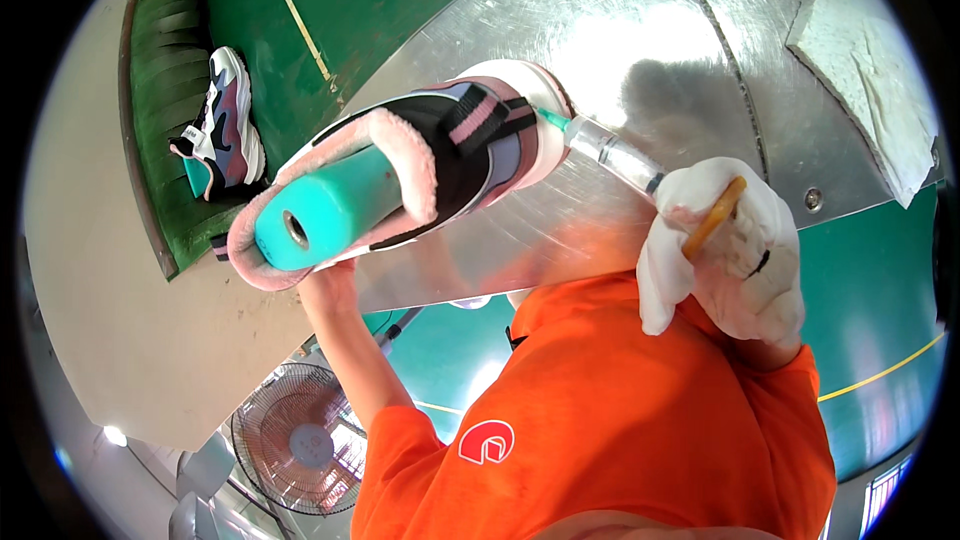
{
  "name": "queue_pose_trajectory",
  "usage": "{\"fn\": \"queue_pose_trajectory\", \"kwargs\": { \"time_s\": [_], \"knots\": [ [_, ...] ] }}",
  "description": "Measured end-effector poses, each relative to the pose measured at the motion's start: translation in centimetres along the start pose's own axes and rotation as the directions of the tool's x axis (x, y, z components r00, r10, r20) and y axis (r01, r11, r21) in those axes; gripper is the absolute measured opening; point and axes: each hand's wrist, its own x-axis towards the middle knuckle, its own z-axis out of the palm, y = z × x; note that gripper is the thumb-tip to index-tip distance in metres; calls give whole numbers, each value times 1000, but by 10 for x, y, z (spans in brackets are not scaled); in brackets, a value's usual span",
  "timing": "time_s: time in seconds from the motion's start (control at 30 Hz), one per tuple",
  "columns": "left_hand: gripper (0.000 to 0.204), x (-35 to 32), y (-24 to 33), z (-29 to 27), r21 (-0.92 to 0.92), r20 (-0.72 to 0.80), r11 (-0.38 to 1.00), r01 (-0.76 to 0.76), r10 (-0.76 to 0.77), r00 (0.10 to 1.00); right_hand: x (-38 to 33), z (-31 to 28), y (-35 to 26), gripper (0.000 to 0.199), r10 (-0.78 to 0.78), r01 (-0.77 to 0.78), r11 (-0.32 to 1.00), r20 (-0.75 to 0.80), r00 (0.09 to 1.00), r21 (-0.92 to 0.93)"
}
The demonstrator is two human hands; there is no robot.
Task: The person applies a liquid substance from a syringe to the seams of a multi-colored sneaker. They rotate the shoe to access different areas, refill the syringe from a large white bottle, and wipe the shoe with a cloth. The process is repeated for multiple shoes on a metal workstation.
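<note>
A sneaker [465, 145] in black, grey-purple and white with a pink fluffy lining is tilted above the metal tabletop. A turquoise shoe last [335, 210] with a round metal-lined hole fills its opening. My left hand [331, 285] is under the heel end and holds the shoe; the shoe hides its fingers. In a white glove, my right hand [735, 240] grips a clear syringe [618, 158]. The syringe's green tip [553, 119] meets the shoe near the toe end. A brownish-yellow stick-like piece [714, 217] shows among the gloved fingers.
Another sneaker [228, 125] with a turquoise last lies at left on a green conveyor-like strip [165, 70]. A beige surface [90, 240] lies beside it. At far right a white sheet [865, 70] covers part of the metal table [520, 250]. A fan [310, 445] stands below left.
</note>
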Motion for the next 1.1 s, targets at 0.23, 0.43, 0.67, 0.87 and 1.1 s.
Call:
{"fn": "queue_pose_trajectory", "kwargs": {
  "time_s": [0.23, 0.43, 0.67, 0.87, 1.1],
  "knots": [
    [40, -62, -24, -27, -82, 85, 983, 164, -157, 984, 2, -4, 16, 70, -53, 56, 998, 81, 995, -38],
    [46, -97, -33, -23, -112, 125, 966, 231, -217, 968, 1, -4, 23, 73, -111, 125, 987, 141, 984, -96],
    [50, -106, -37, -19, -119, 118, 967, 227, -213, 970, -5, -6, 27, 67, -162, 183, 976, 165, 973, -120],
    [54, -107, -40, -12, -126, 120, 969, 213, -198, 973, -8, 1, 18, 67, -90, 98, 985, 61, 994, -141],
    [50, -109, -42, -18, -143, 185, 960, 241, -213, 959, -9, 13, -1, 69, 54, -68, 959, -58, 997, -275]
  ]
}}
